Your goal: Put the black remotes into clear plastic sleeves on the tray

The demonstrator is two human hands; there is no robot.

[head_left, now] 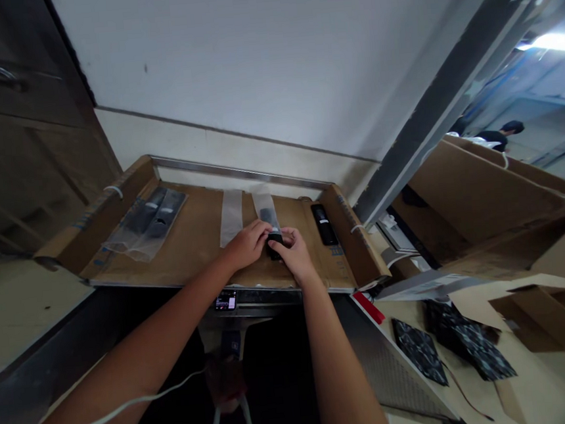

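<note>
A black device (275, 245) is partly inside a clear plastic sleeve (264, 200) on the cardboard-lined table (196, 246). From the left, my left hand (250, 242) pinches the sleeve's near end. My right hand (293, 250) grips the device from the right, thumb on top. To the left of the hands lies a flat, translucent sleeve (231, 215). Another black device (324, 224) with a small white label rests at the right. Bagged dark devices (150, 217) lie together at the far left.
Cardboard walls (356, 235) edge the table on both sides. A lit phone (225, 301) is below the front edge. An open cardboard box (499, 199) stands at right, with patterned black packets (419, 350) on the floor. A person in a dark cap (503, 134) is in the background.
</note>
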